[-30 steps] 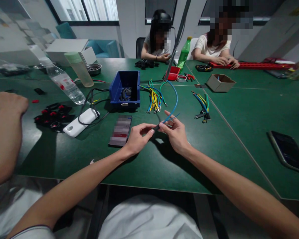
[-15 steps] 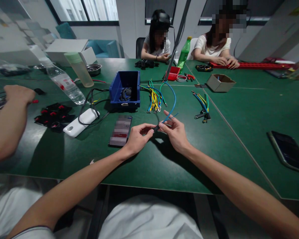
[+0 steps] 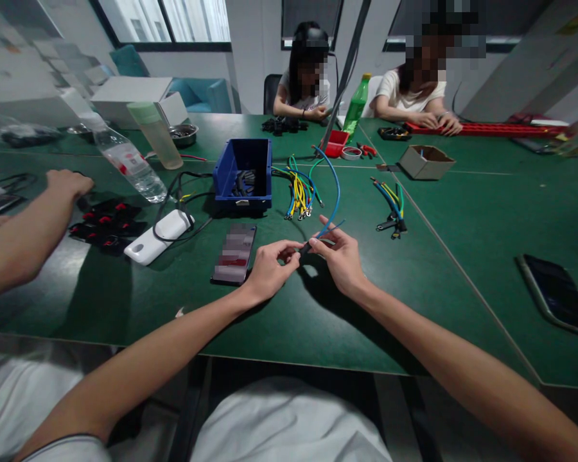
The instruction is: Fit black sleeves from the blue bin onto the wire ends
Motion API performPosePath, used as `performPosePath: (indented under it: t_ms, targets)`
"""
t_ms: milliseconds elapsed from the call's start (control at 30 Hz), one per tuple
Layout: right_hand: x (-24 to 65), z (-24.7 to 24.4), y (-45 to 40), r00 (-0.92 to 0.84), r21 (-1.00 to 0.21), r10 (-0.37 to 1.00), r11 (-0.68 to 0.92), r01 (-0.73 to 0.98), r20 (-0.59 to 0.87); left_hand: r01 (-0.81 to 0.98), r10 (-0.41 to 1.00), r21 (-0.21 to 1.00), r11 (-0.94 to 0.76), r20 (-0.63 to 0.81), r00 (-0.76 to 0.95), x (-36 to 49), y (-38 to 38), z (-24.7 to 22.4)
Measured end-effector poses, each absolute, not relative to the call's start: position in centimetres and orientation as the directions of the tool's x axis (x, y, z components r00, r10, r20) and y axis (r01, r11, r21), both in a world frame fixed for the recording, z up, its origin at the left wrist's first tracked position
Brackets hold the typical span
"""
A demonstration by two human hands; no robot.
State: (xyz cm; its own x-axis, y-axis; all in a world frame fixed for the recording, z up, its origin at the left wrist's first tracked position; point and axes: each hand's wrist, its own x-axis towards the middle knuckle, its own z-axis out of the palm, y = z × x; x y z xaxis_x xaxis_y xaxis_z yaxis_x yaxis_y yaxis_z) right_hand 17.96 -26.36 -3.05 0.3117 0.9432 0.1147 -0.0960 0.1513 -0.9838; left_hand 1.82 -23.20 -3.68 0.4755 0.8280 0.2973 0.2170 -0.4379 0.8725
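Between the fingertips of my left hand [image 3: 275, 263] is a small black sleeve-like piece [image 3: 305, 248]. My right hand [image 3: 341, 255] pinches a blue wire [image 3: 336, 186] where it meets that black piece; the wire arcs up and away above the table. How far the wire sits inside the piece is hidden by my fingers. Beyond my hands lies a bundle of yellow, green and blue wires [image 3: 298, 192] with metal ring ends. A blue bin [image 3: 242, 204] holding several black pieces [image 3: 244, 183] stands left of the bundle. To the right rests a smaller wire group [image 3: 392, 208] with black ends.
Left of my hands lie a phone [image 3: 234, 255], a white power bank [image 3: 158, 237] with a black cable, and black-red parts [image 3: 108, 224] beside a co-worker's arm [image 3: 29, 237]. A water bottle [image 3: 132, 163], a cardboard box [image 3: 426, 162] and another phone [image 3: 559, 292] stand or lie around. Two people sit opposite.
The black piece shows slightly more between my fingertips, and the blue wire's arc has shifted a little. At left, the co-worker's hand has moved right, over the black-red parts.
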Motion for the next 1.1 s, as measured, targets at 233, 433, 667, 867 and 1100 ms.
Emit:
performPosePath:
  t_ms: [233, 433, 667, 867, 1100]
  targets:
    - [20.0, -3.1, -25.2, 0.351, -0.980, 0.921, 0.192, -0.042, 0.166, 0.254, 0.801, 0.842, -0.475, 0.295, 0.521, 1.8, -23.4, -3.1]
    - [22.9, -2.9, -24.1, 0.414, -0.978, 0.888, 0.204, 0.036, 0.200, 0.309, 0.770, 0.779, -0.546, 0.322, 0.551, 1.5, -23.5, -3.2]
    - [25.9, -2.9, -23.1, 0.448, -0.968, 0.861, 0.176, 0.176, 0.238, 0.317, 0.715, 0.723, -0.614, 0.339, 0.612, 1.4, -23.3, -3.7]
    - [29.0, -2.8, -22.4, 0.491, -0.943, 0.826, 0.132, 0.306, 0.276, 0.341, 0.692, 0.691, -0.637, 0.318, 0.648, 1.4, -23.3, -4.0]
    - [31.8, -2.3, -22.4, 0.588, -0.945, 0.766, 0.076, 0.317, 0.259, 0.338, 0.648, 0.636, -0.694, 0.346, 0.679, 1.3, -23.3, -4.3]
